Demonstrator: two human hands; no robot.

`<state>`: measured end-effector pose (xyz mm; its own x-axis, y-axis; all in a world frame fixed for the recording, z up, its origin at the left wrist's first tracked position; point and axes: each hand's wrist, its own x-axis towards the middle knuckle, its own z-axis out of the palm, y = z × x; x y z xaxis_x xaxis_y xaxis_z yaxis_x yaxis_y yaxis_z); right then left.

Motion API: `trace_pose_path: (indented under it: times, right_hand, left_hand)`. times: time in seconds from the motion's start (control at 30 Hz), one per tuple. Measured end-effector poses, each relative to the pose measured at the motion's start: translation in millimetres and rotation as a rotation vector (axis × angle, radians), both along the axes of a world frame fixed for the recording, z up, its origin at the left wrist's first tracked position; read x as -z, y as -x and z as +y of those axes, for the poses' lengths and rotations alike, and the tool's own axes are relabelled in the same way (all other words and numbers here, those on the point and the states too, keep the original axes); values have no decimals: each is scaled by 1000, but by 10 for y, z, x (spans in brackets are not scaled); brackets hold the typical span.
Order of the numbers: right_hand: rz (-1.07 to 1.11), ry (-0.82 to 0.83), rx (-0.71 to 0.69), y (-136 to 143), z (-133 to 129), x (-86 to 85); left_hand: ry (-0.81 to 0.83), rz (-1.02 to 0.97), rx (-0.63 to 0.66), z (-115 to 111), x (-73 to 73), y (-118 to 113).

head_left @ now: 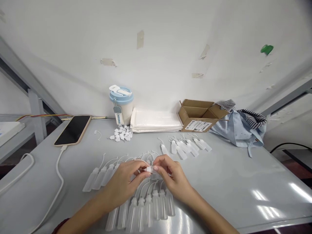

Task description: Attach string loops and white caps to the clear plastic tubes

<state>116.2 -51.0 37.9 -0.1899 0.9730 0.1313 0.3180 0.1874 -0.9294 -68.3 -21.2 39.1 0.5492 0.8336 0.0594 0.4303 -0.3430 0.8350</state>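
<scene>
My left hand (129, 175) pinches a small white cap (148, 169) between thumb and fingertips, with a thin white tube arching over it. Closed from the other side, my right hand (170, 174) grips the cap's right end; its fingers partly hide what joins there. Below the hands lie several clear plastic bottles (148, 209) with thin curved tubes. Frosted bottles (92, 180) of a similar shape lie to the left, partly covered by my left hand. Beyond my right hand is a group of white-filled bottles (187, 146). A pile of white caps (122, 133) lies further back.
A phone (73, 130) with a white charging cable (58, 169) is at the left. Along the wall stand a blue-lidded cup (125, 110), a stack of white packets (156, 120), an opened cardboard box (200, 115) and a light blue cloth bag (239, 126). One loose tubed piece (97, 134) lies near the phone.
</scene>
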Motion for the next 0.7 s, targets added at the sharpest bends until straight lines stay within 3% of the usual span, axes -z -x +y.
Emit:
trace_pose_path:
  times: [0.1, 0.33, 0.6, 0.7]
  right_hand:
    - [32, 18, 4, -4, 0, 3]
    - [-26, -52, -20, 2, -29, 25]
    - [47, 74, -34, -6, -9, 36]
    - [38, 67, -31, -20, -6, 33]
  left_hand:
    - [-81, -42, 0, -8, 3, -8]
    - [32, 35, -3, -24, -44, -43]
    - [-239, -62, 25, -24, 73, -30]
    - [-256, -100, 0, -26, 86, -25]
